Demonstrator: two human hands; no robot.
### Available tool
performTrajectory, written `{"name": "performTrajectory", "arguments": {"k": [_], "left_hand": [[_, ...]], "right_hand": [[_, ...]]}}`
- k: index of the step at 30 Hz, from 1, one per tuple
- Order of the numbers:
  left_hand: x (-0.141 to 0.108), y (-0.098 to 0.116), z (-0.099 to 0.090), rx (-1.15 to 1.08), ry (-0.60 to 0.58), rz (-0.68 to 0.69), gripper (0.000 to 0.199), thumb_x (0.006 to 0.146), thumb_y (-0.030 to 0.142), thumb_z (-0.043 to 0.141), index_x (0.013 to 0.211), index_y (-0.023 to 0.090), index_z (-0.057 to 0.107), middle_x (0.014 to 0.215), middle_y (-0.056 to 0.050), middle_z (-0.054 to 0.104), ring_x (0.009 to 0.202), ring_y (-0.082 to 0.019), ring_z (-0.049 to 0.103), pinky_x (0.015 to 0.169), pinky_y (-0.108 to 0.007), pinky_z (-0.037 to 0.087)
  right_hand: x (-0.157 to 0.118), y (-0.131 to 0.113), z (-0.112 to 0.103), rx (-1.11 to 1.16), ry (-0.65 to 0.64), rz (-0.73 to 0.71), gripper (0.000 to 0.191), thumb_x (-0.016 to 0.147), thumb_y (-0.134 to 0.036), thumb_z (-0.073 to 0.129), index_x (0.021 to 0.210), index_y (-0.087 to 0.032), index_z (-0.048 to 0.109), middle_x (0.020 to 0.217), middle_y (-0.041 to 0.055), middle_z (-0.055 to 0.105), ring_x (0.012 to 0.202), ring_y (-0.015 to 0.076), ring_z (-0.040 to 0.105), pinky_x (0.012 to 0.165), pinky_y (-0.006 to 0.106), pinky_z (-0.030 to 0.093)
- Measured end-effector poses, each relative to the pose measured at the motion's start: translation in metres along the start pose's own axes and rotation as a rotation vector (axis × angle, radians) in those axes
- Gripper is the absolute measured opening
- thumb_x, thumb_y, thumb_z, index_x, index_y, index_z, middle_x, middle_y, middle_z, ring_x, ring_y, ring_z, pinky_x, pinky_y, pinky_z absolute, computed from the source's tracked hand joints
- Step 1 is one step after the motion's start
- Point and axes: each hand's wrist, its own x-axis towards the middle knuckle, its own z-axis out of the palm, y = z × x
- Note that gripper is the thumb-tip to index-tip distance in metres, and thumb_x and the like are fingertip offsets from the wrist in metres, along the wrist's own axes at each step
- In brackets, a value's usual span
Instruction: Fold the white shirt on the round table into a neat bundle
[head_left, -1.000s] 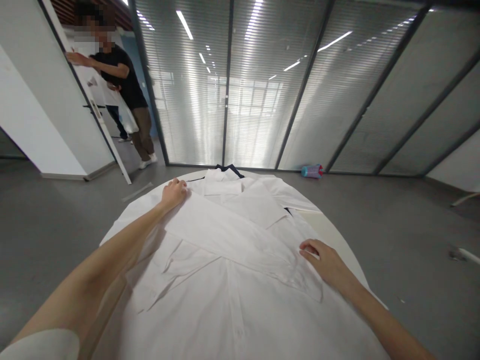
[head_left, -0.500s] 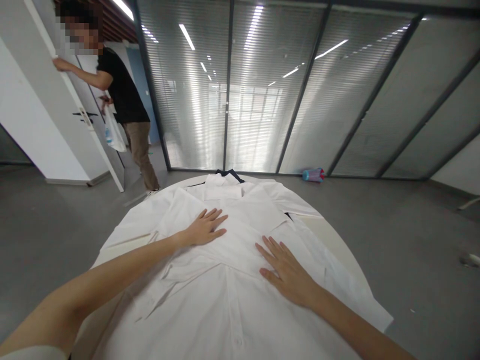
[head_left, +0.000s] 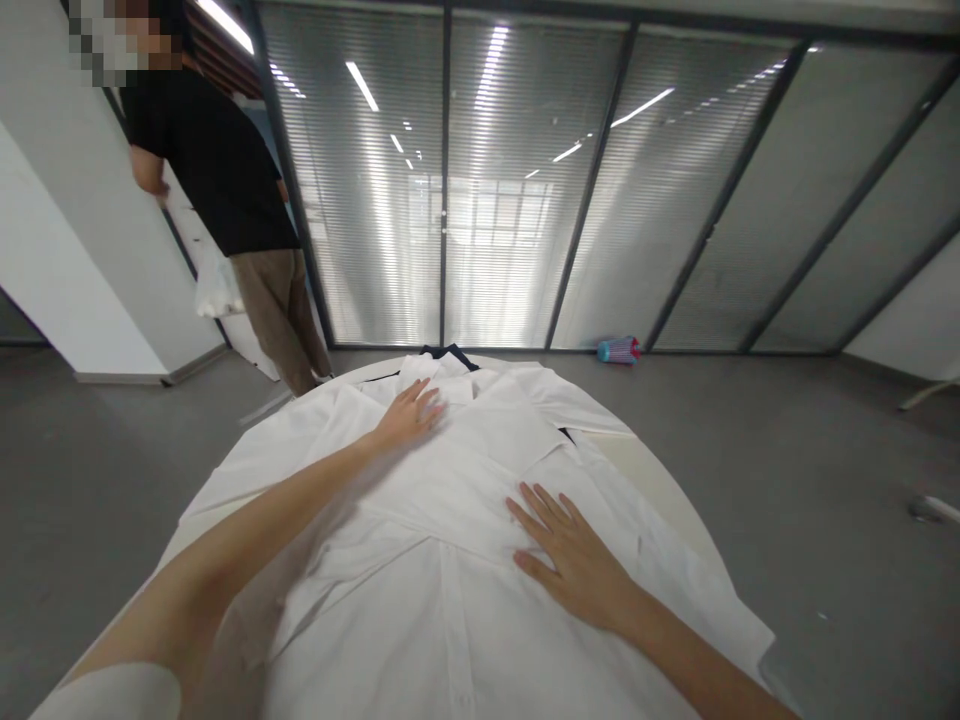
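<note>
White shirts (head_left: 480,450) lie spread over a round pale table (head_left: 660,470), with sleeves and hems reaching past its edge. My left hand (head_left: 409,415) is on the upper part of the cloth, just below the collar area, its fingers apart and holding nothing. On the right side of the shirt front, my right hand (head_left: 566,545) rests with its fingers spread on the fabric, nothing in it. A button placket (head_left: 455,630) runs down the middle of the nearest cloth. Something dark (head_left: 452,355) shows behind the collar at the far edge.
A person in a black top (head_left: 217,160) stands by the doorway at the left, near a white plastic bag (head_left: 217,288). A blue and red bundle (head_left: 619,350) lies on the floor by the glass partition (head_left: 499,200).
My left hand has moved up the cloth toward the collar. My right hand stays nearly in place. The person has turned away at the doorway, and the view has shifted slightly.
</note>
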Motion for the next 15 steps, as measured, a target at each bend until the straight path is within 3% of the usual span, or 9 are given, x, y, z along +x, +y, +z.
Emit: {"name": "performTrajectory", "arguments": {"k": [5, 9, 12, 15], "left_hand": [[0.039, 0.007, 0.022, 0.044, -0.043, -0.057, 0.061, 0.101, 0.05, 0.037, 0.155, 0.022, 0.034, 0.164, -0.008, 0.024, 0.152, -0.033, 0.015, 0.122, -0.056, 0.018], [0.052, 0.011, 0.038, 0.065, -0.155, 0.011, 0.068, 0.099, 0.059, 0.033, 0.159, 0.027, 0.024, 0.165, -0.004, 0.019, 0.153, -0.032, 0.01, 0.122, -0.06, 0.008], [0.058, 0.008, 0.043, 0.084, -0.291, 0.024, 0.069, 0.098, 0.065, 0.029, 0.158, 0.031, 0.026, 0.164, -0.001, 0.023, 0.153, -0.031, 0.011, 0.12, -0.063, 0.005], [0.062, 0.003, 0.044, 0.087, -0.35, 0.023, 0.07, 0.096, 0.068, 0.028, 0.156, 0.032, 0.029, 0.163, -0.001, 0.025, 0.153, -0.032, 0.013, 0.12, -0.063, 0.007]], "right_hand": [[-0.001, -0.002, -0.003, 0.023, -0.014, 0.004, 0.066, 0.099, -0.065, 0.033, 0.157, -0.035, 0.024, 0.164, 0.0031, 0.012, 0.152, 0.0276, 0.012, 0.123, 0.055, 0.011], [-0.002, -0.002, -0.004, 0.04, -0.009, -0.006, 0.066, 0.099, -0.064, 0.034, 0.157, -0.035, 0.024, 0.164, 0.003, 0.012, 0.152, 0.0282, 0.012, 0.123, 0.056, 0.011], [-0.002, -0.001, -0.003, 0.049, -0.01, -0.004, 0.067, 0.099, -0.064, 0.034, 0.158, -0.035, 0.023, 0.164, 0.003, 0.012, 0.152, 0.0286, 0.013, 0.124, 0.056, 0.01], [-0.002, -0.001, -0.003, 0.061, -0.016, -0.004, 0.067, 0.099, -0.065, 0.034, 0.158, -0.035, 0.023, 0.164, 0.0026, 0.012, 0.152, 0.0287, 0.013, 0.124, 0.056, 0.01]]}}
